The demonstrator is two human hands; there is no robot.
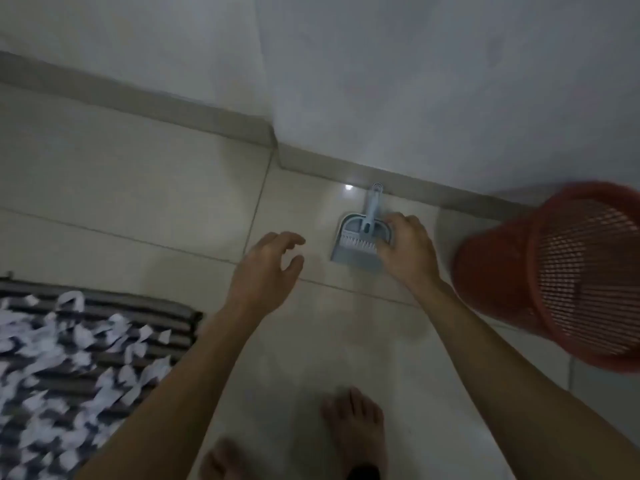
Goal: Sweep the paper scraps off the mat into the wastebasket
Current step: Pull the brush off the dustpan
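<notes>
Bare feet (353, 420) planted; right hand (407, 249) touches the dustpan (349, 237), grip unclear; left hand (265, 271) open, empty: take brush (367, 225) and pan together.

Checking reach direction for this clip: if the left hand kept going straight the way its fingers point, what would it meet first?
Probably the small dustpan with its brush, which the right hand is already on. The left hand is open and empty, fingers aimed right and forward over bare tile; height above the floor is unclear.

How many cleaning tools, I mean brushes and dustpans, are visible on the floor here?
2: a dustpan on the tiles by the wall, and a small brush lying in it, under the right hand. Others may lie out of view.
</notes>
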